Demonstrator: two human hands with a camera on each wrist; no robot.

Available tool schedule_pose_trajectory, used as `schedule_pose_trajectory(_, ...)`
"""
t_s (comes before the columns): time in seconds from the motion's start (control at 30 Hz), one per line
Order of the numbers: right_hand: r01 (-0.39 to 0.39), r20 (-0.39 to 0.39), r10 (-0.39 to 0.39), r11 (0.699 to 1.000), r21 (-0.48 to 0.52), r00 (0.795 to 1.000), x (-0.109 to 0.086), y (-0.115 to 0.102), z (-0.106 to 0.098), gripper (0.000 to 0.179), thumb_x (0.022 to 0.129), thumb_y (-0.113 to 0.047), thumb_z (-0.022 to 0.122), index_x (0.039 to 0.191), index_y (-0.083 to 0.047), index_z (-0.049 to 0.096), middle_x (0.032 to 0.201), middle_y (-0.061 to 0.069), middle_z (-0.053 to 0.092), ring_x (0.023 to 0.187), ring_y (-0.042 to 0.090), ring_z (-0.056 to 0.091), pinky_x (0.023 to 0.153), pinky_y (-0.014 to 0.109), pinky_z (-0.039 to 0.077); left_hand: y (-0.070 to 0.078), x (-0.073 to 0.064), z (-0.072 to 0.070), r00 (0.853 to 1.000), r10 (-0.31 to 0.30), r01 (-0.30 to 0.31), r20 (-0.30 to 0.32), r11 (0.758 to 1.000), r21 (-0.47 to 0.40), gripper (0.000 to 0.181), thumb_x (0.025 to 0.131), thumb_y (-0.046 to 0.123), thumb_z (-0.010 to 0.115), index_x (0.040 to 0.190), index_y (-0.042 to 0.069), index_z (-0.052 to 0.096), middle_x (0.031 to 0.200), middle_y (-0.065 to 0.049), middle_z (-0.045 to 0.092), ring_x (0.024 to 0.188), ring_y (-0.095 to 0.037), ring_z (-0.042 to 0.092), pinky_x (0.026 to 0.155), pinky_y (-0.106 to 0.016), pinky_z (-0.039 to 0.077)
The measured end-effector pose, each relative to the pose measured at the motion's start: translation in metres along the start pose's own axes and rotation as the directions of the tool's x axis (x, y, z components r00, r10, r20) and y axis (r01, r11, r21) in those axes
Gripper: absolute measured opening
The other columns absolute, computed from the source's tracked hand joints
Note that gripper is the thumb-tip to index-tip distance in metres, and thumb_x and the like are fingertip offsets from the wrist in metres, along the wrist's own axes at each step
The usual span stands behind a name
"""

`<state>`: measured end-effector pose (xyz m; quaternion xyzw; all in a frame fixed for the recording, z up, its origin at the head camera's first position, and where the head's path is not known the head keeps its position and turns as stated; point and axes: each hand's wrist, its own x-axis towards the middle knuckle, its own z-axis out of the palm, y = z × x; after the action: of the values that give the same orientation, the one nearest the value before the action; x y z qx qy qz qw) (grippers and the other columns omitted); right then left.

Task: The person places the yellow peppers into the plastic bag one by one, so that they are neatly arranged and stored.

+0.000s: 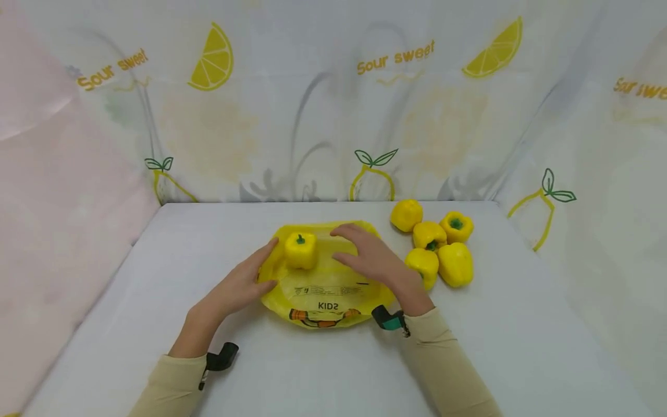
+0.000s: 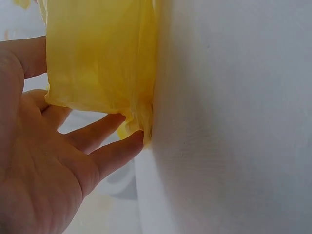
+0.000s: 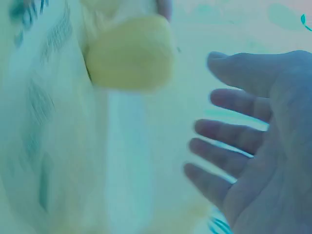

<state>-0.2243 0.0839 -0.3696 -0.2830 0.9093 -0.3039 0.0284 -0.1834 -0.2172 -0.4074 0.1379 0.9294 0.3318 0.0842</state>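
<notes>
A yellow plastic bag (image 1: 323,289) with printed lettering stands spread wide at its mouth on the table. One yellow bell pepper (image 1: 300,253) with a green stem is inside its left part, and a blurred pepper (image 3: 131,56) also shows in the right wrist view. My left hand (image 1: 237,286) rests against the bag's left side, its fingers fairly straight and spread along the yellow film (image 2: 102,58). Above the right part of the bag's mouth, my right hand (image 1: 372,255) hovers with fingers apart and nothing in them.
Several more yellow bell peppers (image 1: 455,264) lie in a cluster right of the bag, beside my right forearm. A white cloth covers the table (image 1: 208,231). Behind it hangs a lemon-printed curtain (image 1: 292,104).
</notes>
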Motion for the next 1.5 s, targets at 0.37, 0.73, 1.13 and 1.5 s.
schedule_pose_trajectory(0.37,-0.144,-0.01,0.144,0.988,-0.048,0.99,-0.039,0.029,-0.057,0.055,0.098,-0.025,0.061,0.148,-0.018,0.044,0.156,0.007,0.04,0.144,0.031,0.039,0.117,0.056,0.035,0.0,0.0,0.001,1.0,0.011,-0.011,-0.012,1.0,0.005,0.085,0.095,0.018,0.062,0.161,0.023,0.01,0.167,-0.011,0.017,0.153,-0.037,0.019,0.123,-0.058,0.019)
schedule_pose_trajectory(0.73,-0.269,0.076,0.279,0.956,-0.12,0.957,-0.069,0.058,-0.071,0.057,0.091,-0.014,0.06,0.146,-0.01,0.047,0.149,0.018,0.047,0.136,0.037,0.045,0.112,0.058,0.038,-0.001,-0.007,-0.005,1.0,-0.017,0.017,-0.01,1.0,0.026,0.087,0.094,0.021,0.062,0.162,0.023,0.008,0.168,-0.011,0.016,0.153,-0.037,0.02,0.123,-0.059,0.021)
schedule_pose_trajectory(1.13,-0.318,0.221,0.357,0.928,-0.195,0.908,-0.077,0.064,-0.075,0.075,0.073,0.008,0.063,0.145,-0.006,0.049,0.151,0.019,0.046,0.132,0.037,0.044,0.106,0.054,0.043,-0.004,-0.007,-0.006,1.0,-0.007,0.007,-0.007,1.0,0.02,0.086,0.093,0.02,0.062,0.161,0.024,0.009,0.167,-0.01,0.018,0.153,-0.037,0.02,0.123,-0.059,0.02)
schedule_pose_trajectory(1.5,-0.305,0.21,0.377,0.902,-0.307,0.902,-0.074,0.06,-0.064,0.074,0.079,0.01,0.065,0.148,-0.008,0.045,0.155,0.021,0.038,0.127,0.036,0.05,0.103,0.053,0.049,-0.005,-0.002,-0.005,1.0,-0.003,0.003,-0.009,0.999,0.042,0.085,0.094,0.02,0.061,0.161,0.024,0.011,0.167,-0.011,0.02,0.152,-0.037,0.021,0.123,-0.059,0.02)
